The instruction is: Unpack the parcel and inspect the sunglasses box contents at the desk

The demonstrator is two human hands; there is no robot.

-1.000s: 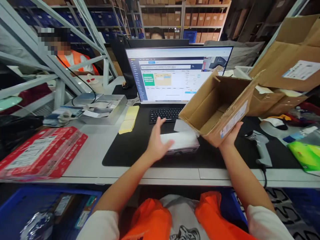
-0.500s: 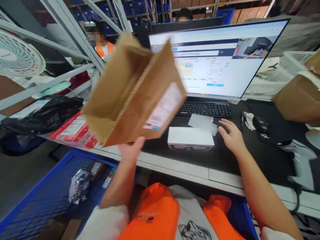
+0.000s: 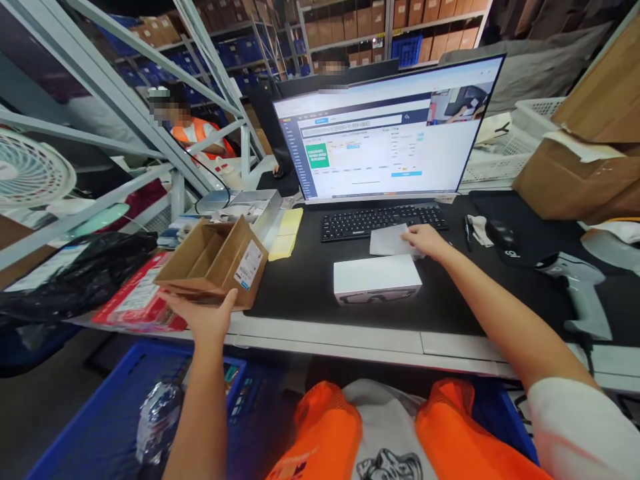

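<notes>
My left hand grips the near side of an open cardboard box with a white label, which sits at the left edge of the black desk mat. My right hand rests on a small grey paper slip just below the keyboard, fingers pressed onto it. A white flat box lies on the mat between my two hands.
A monitor stands behind the keyboard. A barcode scanner and a mouse lie at the right, with brown cartons beyond. Red packets and a black bag lie left. A blue crate sits below. A person in an orange vest sits behind.
The cardboard box passed from my right hand to my left, swung leftward and came down onto the desk's left side. My right hand moved to the paper slip by the keyboard.
</notes>
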